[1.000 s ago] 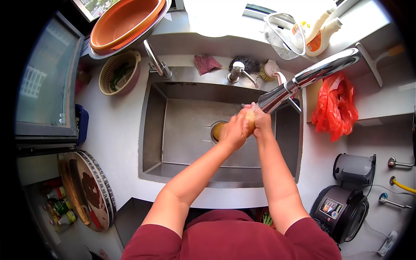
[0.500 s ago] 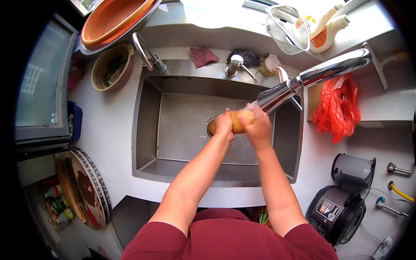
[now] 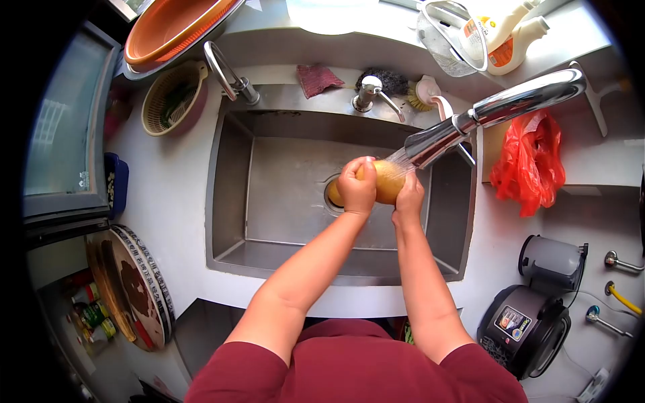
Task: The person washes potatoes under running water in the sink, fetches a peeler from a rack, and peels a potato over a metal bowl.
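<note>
A long yellow-orange vegetable (image 3: 388, 180) is held over the steel sink (image 3: 282, 201), under water spraying from the chrome faucet (image 3: 430, 144). My left hand (image 3: 357, 186) is wrapped round its middle or left part, with the thumb on top. My right hand (image 3: 408, 197) closes on its right end, just below the spray. The vegetable's left end shows beyond my left hand, above the drain (image 3: 332, 195). Part of the vegetable is hidden behind my fingers.
Behind the sink are a red cloth (image 3: 317, 80), a soap dispenser (image 3: 367, 93) and a brush (image 3: 426, 92). A red plastic bag (image 3: 529, 164) hangs at the right. A basket (image 3: 173, 99) stands at the left, with a small curved tap (image 3: 232, 77) beside it.
My left hand has turned and moved slightly right and up along the vegetable. My right hand has shifted from over the vegetable to its right end. The view has moved slightly.
</note>
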A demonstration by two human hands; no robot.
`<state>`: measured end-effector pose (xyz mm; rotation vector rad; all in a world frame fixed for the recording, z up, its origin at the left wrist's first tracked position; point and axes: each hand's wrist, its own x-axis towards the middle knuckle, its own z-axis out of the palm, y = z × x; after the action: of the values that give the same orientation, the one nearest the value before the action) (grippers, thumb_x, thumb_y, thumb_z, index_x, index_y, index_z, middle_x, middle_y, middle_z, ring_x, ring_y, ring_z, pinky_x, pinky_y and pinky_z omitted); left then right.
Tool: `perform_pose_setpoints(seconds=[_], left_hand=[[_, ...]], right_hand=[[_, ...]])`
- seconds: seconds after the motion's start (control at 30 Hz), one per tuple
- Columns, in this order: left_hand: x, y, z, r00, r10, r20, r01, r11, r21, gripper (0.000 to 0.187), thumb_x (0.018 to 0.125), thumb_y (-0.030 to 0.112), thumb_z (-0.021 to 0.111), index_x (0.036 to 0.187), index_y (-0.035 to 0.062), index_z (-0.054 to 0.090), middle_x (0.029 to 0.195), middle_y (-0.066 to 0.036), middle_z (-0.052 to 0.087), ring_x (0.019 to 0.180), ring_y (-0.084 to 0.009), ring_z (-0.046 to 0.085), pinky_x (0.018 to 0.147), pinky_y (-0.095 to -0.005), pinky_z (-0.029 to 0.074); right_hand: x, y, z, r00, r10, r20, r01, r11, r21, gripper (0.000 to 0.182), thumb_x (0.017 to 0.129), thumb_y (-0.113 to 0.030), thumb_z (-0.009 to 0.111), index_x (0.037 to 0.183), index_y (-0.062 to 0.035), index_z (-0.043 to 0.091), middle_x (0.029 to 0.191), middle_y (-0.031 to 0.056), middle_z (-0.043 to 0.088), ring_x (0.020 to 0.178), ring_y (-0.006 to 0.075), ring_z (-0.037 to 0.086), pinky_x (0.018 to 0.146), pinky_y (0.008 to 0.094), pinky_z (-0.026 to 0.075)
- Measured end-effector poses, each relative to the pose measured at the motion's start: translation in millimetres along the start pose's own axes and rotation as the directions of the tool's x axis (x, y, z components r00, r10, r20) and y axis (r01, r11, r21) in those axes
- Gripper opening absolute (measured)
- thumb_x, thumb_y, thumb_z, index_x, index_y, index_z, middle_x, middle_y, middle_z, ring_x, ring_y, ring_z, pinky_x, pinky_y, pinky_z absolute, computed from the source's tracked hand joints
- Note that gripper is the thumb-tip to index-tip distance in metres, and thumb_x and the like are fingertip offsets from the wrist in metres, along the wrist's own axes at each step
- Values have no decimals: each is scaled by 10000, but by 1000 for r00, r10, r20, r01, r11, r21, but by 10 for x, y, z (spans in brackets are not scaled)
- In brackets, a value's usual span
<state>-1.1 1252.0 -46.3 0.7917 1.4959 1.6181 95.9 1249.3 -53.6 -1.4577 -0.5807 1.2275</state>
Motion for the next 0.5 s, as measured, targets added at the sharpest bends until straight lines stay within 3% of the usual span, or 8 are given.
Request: perform_pose_setpoints(seconds=[0.07, 0.13, 0.2, 0.3, 0.33, 0.37, 0.43, 0.5], left_hand=[[-11, -26, 54, 924, -382, -13, 370, 902, -222, 330, 926, 288, 514, 837, 4, 658, 869, -76, 658, 825, -234, 616, 790, -342, 491], [70, 16, 113, 667, -745, 34, 662, 570, -486, 365, 925, 361, 496, 894, 23, 632, 936, -91, 645, 870, -234, 610, 810, -377, 488], [108, 131, 210, 374, -922, 97, 699, 212, -683, 433, 920, 464, 463, 1048, 59, 549, 1033, -111, 605, 917, -233, 597, 836, -436, 480], [10, 260, 248, 521, -837, 168, 615, 231, -754, 484, 911, 497, 474, 1130, 67, 498, 1074, -105, 579, 920, -239, 591, 861, -436, 474], [-61, 194, 279, 721, -692, 16, 542, 550, -636, 543, 896, 523, 503, 1181, 63, 458, 1102, -103, 546, 943, -238, 573, 865, -407, 470], [-117, 156, 354, 836, -523, -167, 456, 831, -318, 572, 883, 496, 562, 1221, 60, 411, 1136, -104, 508, 992, -219, 537, 884, -359, 451], [-185, -94, 364, 986, 46, -163, -9, 976, 217, 557, 885, 429, 599, 1244, 63, 380, 1140, -108, 485, 1026, -193, 496, 890, -323, 431], [-103, -181, 293, 997, -79, -8, 78, 996, -31, 518, 883, 374, 611, 1224, 49, 395, 1118, -129, 489, 1008, -207, 497, 886, -330, 428]], right_hand=[[-26, 23, -60, 979, -206, 3, 204, 968, -144, 380, 1004, -274, 397, 1014, 28, 626, 979, 82, 645, 915, 193, 604, 830, 317, 463], [-100, -3, -105, 898, -435, 62, 434, 857, -276, 381, 1011, -269, 396, 1013, 38, 623, 979, 93, 646, 949, 201, 595, 850, 326, 457], [-111, -33, -105, 726, -664, 177, 676, 645, -356, 374, 1016, -270, 403, 1020, 36, 618, 980, 105, 645, 988, 208, 582, 872, 329, 450], [-153, 45, -103, 687, -702, 186, 715, 607, -348, 371, 994, -329, 466, 1127, -1, 578, 1084, 124, 617, 1045, 207, 557, 908, 331, 435], [-185, 91, -94, 749, -640, 168, 656, 683, -320, 385, 984, -348, 485, 1147, -5, 552, 1099, 122, 602, 1054, 201, 547, 915, 329, 430], [-246, 95, -35, 806, -572, 154, 590, 753, -290, 406, 974, -366, 504, 1166, -9, 526, 1115, 120, 586, 1062, 196, 536, 922, 328, 424], [-316, 39, -5, 869, -476, 137, 495, 830, -259, 448, 956, -398, 531, 1184, -16, 483, 1127, 112, 558, 1064, 186, 521, 928, 324, 416], [-346, -23, 4, 895, -425, 133, 445, 859, -255, 480, 942, -425, 547, 1180, -20, 449, 1119, 98, 532, 1052, 177, 510, 924, 317, 410]])
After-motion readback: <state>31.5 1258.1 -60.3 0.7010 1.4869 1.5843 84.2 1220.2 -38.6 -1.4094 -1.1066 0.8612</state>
